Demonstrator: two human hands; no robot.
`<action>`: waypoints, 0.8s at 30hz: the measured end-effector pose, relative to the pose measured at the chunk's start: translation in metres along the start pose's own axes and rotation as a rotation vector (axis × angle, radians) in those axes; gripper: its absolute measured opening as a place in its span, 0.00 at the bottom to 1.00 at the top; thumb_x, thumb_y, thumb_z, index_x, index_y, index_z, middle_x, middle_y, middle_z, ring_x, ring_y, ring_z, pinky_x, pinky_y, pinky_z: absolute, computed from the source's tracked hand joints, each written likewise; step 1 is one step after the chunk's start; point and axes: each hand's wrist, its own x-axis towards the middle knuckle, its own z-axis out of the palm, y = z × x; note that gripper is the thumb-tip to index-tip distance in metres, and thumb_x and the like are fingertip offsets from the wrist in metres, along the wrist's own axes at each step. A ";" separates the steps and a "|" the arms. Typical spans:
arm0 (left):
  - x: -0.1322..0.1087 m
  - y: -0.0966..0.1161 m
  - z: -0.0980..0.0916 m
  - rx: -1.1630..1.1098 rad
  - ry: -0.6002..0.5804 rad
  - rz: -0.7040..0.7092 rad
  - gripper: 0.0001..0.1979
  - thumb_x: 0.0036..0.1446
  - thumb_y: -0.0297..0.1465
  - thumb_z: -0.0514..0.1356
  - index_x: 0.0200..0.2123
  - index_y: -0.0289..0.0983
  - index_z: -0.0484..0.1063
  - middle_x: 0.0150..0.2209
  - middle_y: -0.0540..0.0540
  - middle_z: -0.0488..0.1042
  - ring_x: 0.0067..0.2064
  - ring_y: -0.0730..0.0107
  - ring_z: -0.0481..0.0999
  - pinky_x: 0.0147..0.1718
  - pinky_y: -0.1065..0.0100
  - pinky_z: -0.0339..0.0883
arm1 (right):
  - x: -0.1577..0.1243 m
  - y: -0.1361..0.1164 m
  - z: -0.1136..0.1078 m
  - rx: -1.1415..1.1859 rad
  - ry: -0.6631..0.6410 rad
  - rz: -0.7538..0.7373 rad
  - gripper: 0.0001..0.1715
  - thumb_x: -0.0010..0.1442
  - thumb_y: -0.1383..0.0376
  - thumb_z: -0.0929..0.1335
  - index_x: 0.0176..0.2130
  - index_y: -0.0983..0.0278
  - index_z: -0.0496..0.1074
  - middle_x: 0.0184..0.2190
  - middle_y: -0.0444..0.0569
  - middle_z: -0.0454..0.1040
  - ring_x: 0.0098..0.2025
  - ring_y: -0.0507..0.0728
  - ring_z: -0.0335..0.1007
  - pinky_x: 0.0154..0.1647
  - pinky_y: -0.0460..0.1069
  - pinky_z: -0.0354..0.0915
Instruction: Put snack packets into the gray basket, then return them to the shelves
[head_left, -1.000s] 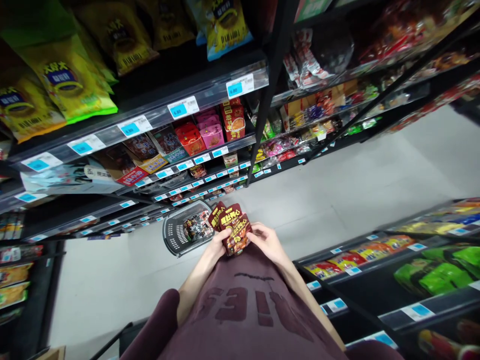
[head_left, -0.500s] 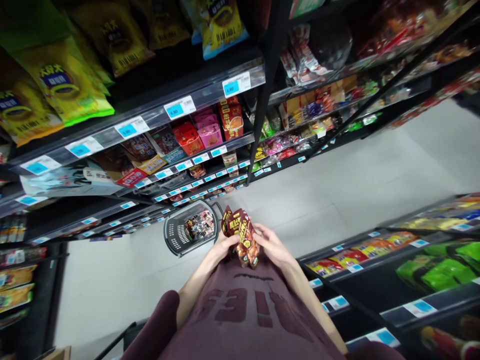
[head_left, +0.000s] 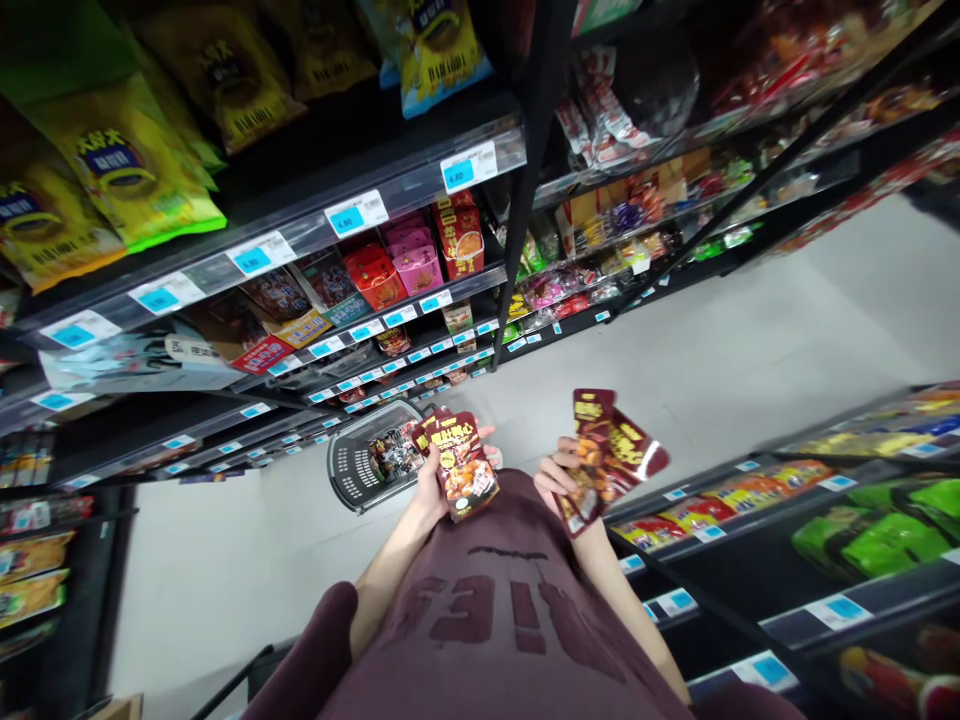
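My left hand (head_left: 430,490) grips a small stack of maroon snack packets (head_left: 463,470) with yellow lettering and a picture of food, its thumb over the front one. Apart from it, on the right, my right hand (head_left: 556,474) is closed on two or more fanned-out maroon packets (head_left: 604,455) of a similar look. Both bunches are held in front of my shirt. Just left of and below my left hand, a dark grey shopping basket (head_left: 346,470) stands on the floor with several packaged goods (head_left: 390,452) inside.
Shelves of yellow snack bags (head_left: 131,170) and boxed red and pink packets (head_left: 411,262) run along the left and ahead. Another shelf holds green bags (head_left: 885,530) at right. Grey floor (head_left: 675,370) lies between them.
The packets were together in both hands. Now they are split: my right hand has moved right with some, and my left hand keeps the others.
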 end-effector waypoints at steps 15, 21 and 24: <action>-0.002 -0.019 -0.013 0.137 0.178 0.014 0.36 0.45 0.46 0.73 0.56 0.38 0.72 0.45 0.39 0.81 0.55 0.47 0.77 0.60 0.51 0.65 | 0.005 0.031 0.021 -0.546 -0.153 -0.122 0.20 0.53 0.55 0.77 0.43 0.63 0.79 0.41 0.54 0.81 0.42 0.60 0.78 0.46 0.52 0.72; 0.005 -0.025 -0.021 0.137 0.177 0.058 0.39 0.41 0.45 0.75 0.57 0.39 0.71 0.42 0.42 0.81 0.50 0.51 0.79 0.58 0.53 0.67 | 0.012 0.032 0.018 -0.490 -0.163 -0.087 0.21 0.51 0.56 0.78 0.43 0.63 0.80 0.41 0.55 0.81 0.42 0.62 0.78 0.46 0.54 0.73; 0.005 -0.020 -0.017 0.022 0.075 -0.013 0.46 0.33 0.52 0.76 0.55 0.35 0.72 0.44 0.38 0.80 0.50 0.49 0.78 0.56 0.53 0.68 | 0.015 0.027 0.009 -0.299 -0.109 -0.073 0.25 0.48 0.51 0.79 0.43 0.60 0.79 0.39 0.52 0.82 0.40 0.61 0.79 0.47 0.56 0.74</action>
